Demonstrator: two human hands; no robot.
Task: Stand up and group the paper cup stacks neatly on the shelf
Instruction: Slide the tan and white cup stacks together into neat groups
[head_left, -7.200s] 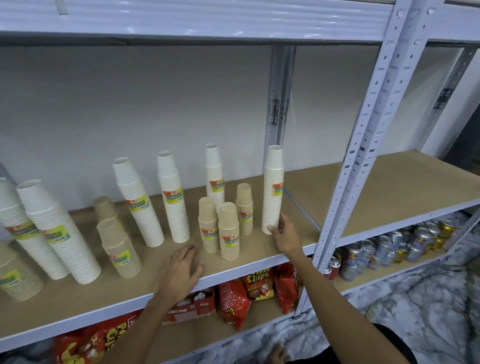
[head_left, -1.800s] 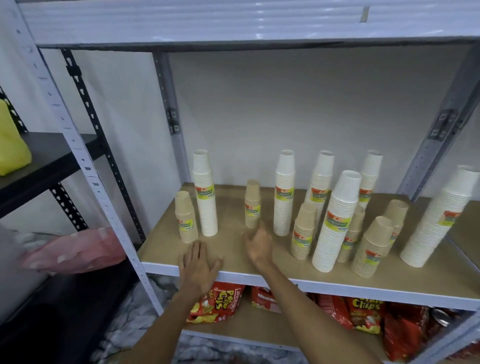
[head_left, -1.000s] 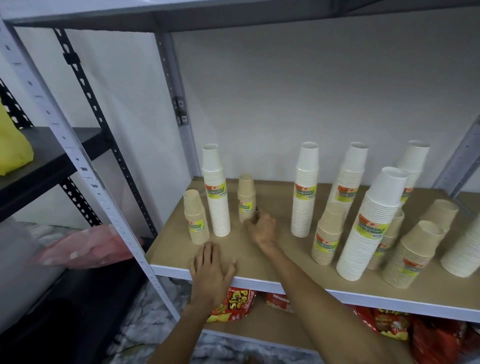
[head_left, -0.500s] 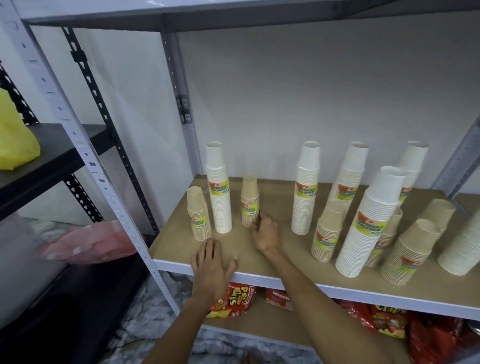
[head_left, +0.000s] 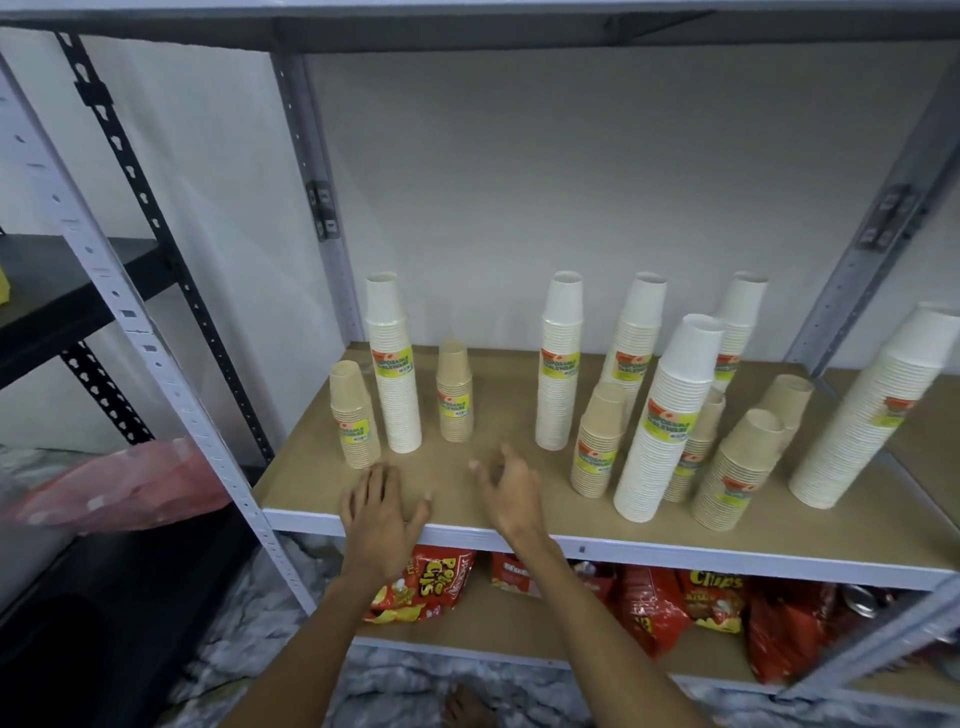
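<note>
Upright stacks of paper cups stand on the brown shelf board (head_left: 498, 499). At the left are a short tan stack (head_left: 355, 415), a tall white stack (head_left: 393, 364) and another short tan stack (head_left: 454, 392). Further right stand several tall white stacks (head_left: 559, 364) and short tan stacks (head_left: 597, 441), with a large white stack (head_left: 872, 410) at the far right. My left hand (head_left: 382, 512) lies flat on the shelf's front edge, fingers spread. My right hand (head_left: 506, 491) hovers over the board with fingers apart, holding nothing, a little in front of the tan stack.
Grey perforated uprights (head_left: 130, 332) frame the bay, with another shelf overhead. Red snack bags (head_left: 423, 584) lie on the lower shelf. A black shelf (head_left: 57, 291) and a pink plastic bag (head_left: 130, 483) are at the left.
My right hand has let go of the short tan stack near the tall white one and drawn back toward me. The left hand has stayed on the shelf edge.
</note>
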